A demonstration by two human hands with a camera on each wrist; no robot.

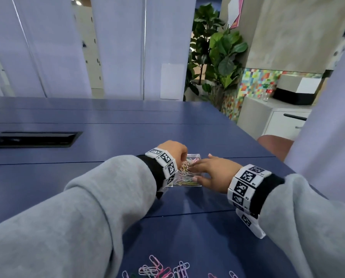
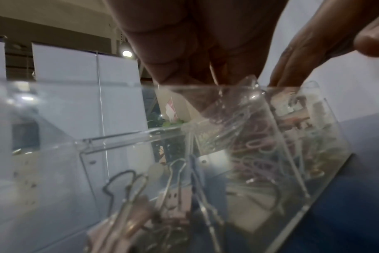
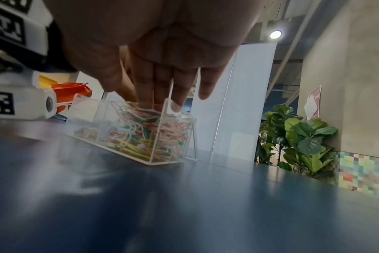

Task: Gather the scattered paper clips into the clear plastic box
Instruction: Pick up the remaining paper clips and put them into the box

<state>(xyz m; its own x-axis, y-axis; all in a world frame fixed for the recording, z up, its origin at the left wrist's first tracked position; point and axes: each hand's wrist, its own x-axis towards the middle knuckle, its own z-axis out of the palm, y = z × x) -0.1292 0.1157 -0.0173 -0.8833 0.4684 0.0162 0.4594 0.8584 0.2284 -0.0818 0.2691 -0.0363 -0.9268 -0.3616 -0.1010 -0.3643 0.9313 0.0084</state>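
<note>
Left hand (image 2: 206,42) above clear plastic box (image 2: 206,137) of paper clips (image 2: 257,154)

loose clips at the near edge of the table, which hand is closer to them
Right, but only slightly. The right hand reaches into the clear plastic box from its right side; the left hand is at the box's far left. The loose clips lie well nearer the person than both.

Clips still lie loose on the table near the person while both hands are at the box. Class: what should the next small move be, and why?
Probably draw the right hand back toward the loose clips at the table's near edge. Its straight fingers rest on the heaped clips in the box, seemingly pressing them down, while the left hand is at the box too. A handful remains ungathered.
</note>
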